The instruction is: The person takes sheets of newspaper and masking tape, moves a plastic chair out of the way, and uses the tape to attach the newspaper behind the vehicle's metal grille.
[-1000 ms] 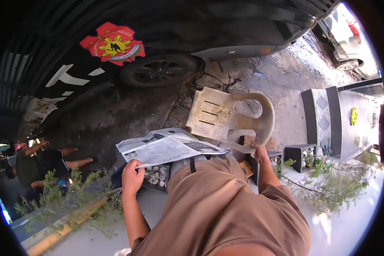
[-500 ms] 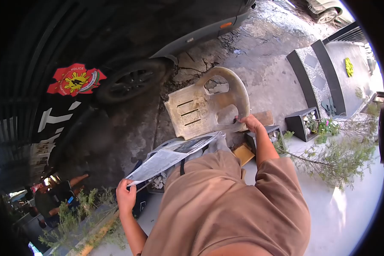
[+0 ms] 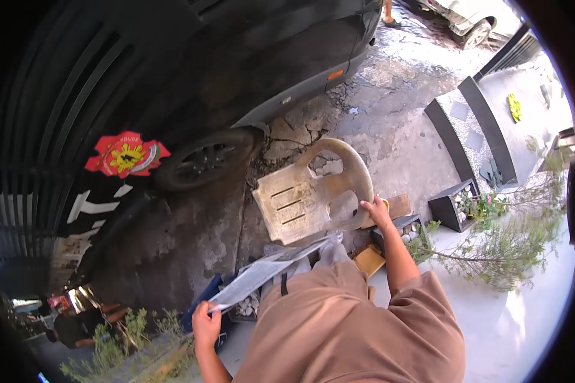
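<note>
A dirty cream plastic chair (image 3: 298,203) stands ahead of me, with slots in its seat and openings in its back. My right hand (image 3: 378,212) is closed on the edge of the chair's back, thumb toward me. From my left hand (image 3: 206,325) a newspaper sheet (image 3: 255,276) stretches across my legs, its corner pinched between thumb and fingers. The sheet's far end lies close to the front of the seat. My fingertips behind the chair edge are partly hidden.
A dark vehicle (image 3: 287,70) with a red emblem (image 3: 128,155) fills the left. Cracked pavement (image 3: 294,131) lies beyond the chair. Planter boxes (image 3: 450,207) with stones and shrubs line the right. Another person (image 3: 76,329) is at lower left, beside a bush (image 3: 134,332).
The view has tilted, so the chair, vehicle and my hands appear lower. The newspaper looks narrower and more edge-on. Both hands keep their holds.
</note>
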A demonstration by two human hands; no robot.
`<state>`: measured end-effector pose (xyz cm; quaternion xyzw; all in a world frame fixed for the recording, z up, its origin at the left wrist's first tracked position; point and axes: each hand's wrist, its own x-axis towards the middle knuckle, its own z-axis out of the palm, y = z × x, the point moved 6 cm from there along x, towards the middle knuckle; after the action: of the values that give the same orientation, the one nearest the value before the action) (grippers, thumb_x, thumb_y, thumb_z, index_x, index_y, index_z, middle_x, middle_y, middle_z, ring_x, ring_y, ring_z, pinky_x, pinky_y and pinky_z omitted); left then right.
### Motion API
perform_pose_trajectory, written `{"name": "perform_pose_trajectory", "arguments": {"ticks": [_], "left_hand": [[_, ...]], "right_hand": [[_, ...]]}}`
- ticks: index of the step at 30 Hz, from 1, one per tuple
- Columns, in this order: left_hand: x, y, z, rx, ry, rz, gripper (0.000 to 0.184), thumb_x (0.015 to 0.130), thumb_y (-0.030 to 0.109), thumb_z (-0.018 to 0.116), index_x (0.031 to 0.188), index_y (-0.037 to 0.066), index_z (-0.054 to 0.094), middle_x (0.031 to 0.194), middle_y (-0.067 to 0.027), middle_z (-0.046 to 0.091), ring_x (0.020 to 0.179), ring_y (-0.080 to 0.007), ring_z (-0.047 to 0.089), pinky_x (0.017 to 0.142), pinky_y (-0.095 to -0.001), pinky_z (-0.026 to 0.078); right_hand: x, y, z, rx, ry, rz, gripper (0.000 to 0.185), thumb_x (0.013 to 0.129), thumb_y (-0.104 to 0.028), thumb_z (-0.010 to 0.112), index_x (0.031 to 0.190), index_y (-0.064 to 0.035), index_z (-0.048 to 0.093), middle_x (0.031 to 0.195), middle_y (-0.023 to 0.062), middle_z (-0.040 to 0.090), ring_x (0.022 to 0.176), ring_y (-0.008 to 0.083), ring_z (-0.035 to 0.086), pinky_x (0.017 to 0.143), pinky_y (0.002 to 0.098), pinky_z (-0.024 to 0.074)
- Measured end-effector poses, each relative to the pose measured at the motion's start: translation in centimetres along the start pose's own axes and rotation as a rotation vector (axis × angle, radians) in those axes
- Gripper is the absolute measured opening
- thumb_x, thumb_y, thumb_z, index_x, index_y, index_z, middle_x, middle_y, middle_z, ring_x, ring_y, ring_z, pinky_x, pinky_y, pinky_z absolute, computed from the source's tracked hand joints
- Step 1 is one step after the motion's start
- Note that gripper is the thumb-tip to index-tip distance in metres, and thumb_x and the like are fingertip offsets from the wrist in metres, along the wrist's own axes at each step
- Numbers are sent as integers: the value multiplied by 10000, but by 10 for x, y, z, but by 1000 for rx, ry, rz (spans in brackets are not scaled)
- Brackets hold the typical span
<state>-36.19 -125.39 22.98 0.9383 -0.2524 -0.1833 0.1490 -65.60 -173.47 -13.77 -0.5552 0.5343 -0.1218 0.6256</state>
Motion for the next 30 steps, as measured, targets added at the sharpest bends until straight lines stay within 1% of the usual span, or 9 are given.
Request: {"name": "perform_pose_trajectory", "arguments": {"ticks": [1, 5, 8, 12, 15, 24, 26, 28, 30], "left_hand": [[0, 0, 2, 7, -19, -13, 121, 796, 94, 645, 851, -1, 595, 875, -207, 661, 845, -420, 652, 741, -439, 511], [3, -3, 11, 43, -73, -46, 121, 796, 99, 659, 837, -3, 606, 855, -201, 664, 827, -412, 654, 737, -442, 513], [8, 2, 16, 57, -101, -65, 118, 789, 92, 659, 823, -7, 604, 840, -196, 664, 806, -388, 653, 734, -427, 511], [15, 13, 21, 97, -129, -87, 116, 779, 70, 669, 794, -17, 594, 799, -180, 662, 757, -328, 648, 726, -388, 504], [23, 19, 30, 77, -164, -111, 129, 776, 69, 687, 792, -18, 593, 789, -175, 662, 757, -317, 651, 726, -385, 504], [38, 29, 33, 77, -151, -75, 113, 774, 76, 663, 822, -15, 617, 806, -184, 666, 767, -336, 654, 721, -383, 507], [41, 40, 29, 81, -170, -126, 133, 789, 113, 674, 831, -1, 620, 829, -189, 666, 794, -380, 658, 726, -420, 516], [33, 45, 27, 75, -179, -130, 146, 792, 134, 680, 842, 6, 631, 850, -189, 673, 818, -385, 667, 737, -428, 523], [36, 47, 24, 62, -114, -61, 158, 780, 140, 681, 857, 6, 649, 870, -182, 686, 842, -349, 680, 756, -406, 529]], "right_hand": [[8, 7, 0, -73, 66, -67, 539, 890, -339, 729, 1233, 63, 621, 1116, 226, 704, 1010, 309, 684, 884, 407, 523], [14, -28, -1, -411, 307, -121, 593, 919, -495, 670, 1138, 54, 632, 1063, 314, 668, 1006, 479, 636, 907, 496, 484], [38, -25, 6, -270, 392, -95, 545, 936, -488, 646, 1070, 40, 646, 1021, 287, 679, 982, 459, 643, 881, 488, 490], [38, -32, 6, -382, 552, -123, 516, 939, -488, 640, 1006, 24, 655, 969, 267, 677, 946, 454, 639, 826, 482, 498], [28, -19, 8, -373, 477, -90, 507, 936, -483, 648, 1003, 20, 654, 957, 255, 683, 927, 446, 646, 807, 481, 501], [36, -24, 12, -363, 513, -81, 510, 929, -480, 659, 1030, 19, 649, 991, 270, 679, 956, 451, 643, 824, 485, 501], [29, -24, 12, -355, 484, -67, 517, 926, -483, 668, 1045, 19, 649, 986, 272, 680, 956, 448, 648, 831, 481, 501], [23, -27, 8, -188, 376, -28, 551, 925, -475, 684, 1161, 20, 636, 1098, 271, 674, 1058, 420, 643, 913, 459, 492], [10, -35, 1, -232, 467, -69, 700, 915, -423, 720, 1405, 27, 503, 1424, 264, 532, 1346, 396, 488, 1119, 445, 379]]}}
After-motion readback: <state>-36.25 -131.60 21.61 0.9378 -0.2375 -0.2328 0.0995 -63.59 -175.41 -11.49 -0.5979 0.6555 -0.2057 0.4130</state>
